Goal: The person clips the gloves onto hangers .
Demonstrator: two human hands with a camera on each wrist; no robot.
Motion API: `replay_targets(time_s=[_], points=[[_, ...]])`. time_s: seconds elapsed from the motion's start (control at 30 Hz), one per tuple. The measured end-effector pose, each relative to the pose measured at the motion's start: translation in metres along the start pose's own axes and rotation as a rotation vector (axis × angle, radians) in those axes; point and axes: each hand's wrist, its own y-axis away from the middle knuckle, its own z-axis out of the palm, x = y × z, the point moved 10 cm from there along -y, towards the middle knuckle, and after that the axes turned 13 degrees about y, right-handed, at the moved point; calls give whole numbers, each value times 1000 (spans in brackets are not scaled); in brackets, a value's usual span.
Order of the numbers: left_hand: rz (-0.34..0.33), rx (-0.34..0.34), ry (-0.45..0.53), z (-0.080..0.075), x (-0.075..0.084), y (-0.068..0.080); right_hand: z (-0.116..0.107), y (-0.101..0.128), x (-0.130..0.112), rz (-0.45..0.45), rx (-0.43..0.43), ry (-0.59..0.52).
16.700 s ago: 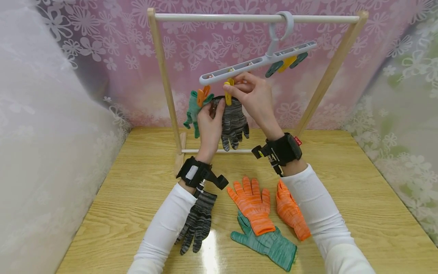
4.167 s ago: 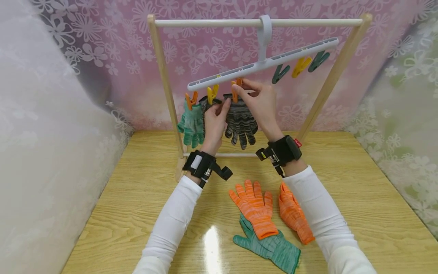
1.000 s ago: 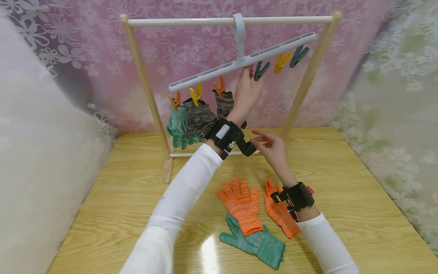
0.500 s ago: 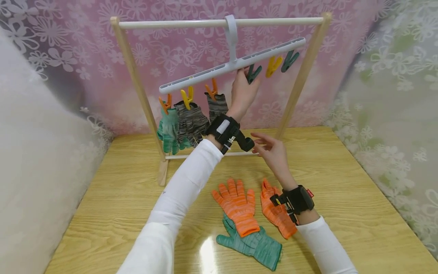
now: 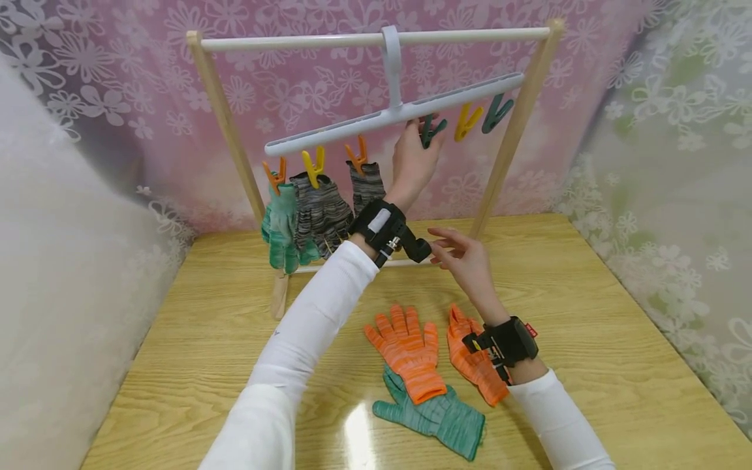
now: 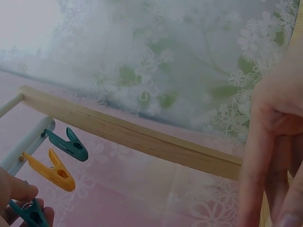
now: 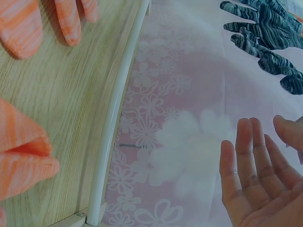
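My left hand (image 5: 416, 160) reaches up to the grey hanger (image 5: 393, 116) and pinches a dark green clothespin (image 5: 431, 132) below its middle. The left wrist view shows thumb and fingers around this clothespin (image 6: 35, 215). My right hand (image 5: 470, 264) hovers lower down with relaxed fingers, holding nothing. On the hanger's left half, an orange clothespin (image 5: 274, 175) holds a green glove (image 5: 283, 225). A yellow clothespin (image 5: 314, 168) holds a grey-black glove (image 5: 322, 205), and another orange clothespin (image 5: 356, 155) holds a second grey-black glove (image 5: 367, 183), partly hidden by my left wrist.
An orange glove (image 5: 405, 346) overlaps a green glove (image 5: 440, 418) on the wooden table (image 5: 194, 365). Another orange glove (image 5: 472, 365) lies partly under my right wrist. A yellow clothespin (image 5: 468, 123) and a green clothespin (image 5: 497, 114) hang at right. The rack's bar (image 5: 294, 42) carries the hanger.
Both grey-black gloves have been clipped up; the second left the table. My left hand has moved right to the green clothespin, and my right hand has come down from the hanger. The hanger tilts slightly less.
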Motion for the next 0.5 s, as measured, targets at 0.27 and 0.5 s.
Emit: replay_targets(time_s=[0.27, 0.5], points=[[20, -1, 3, -7, -1, 6, 3, -1, 14, -5, 17, -31], [54, -20, -15, -9, 2, 11, 3, 2, 14, -27, 23, -16]])
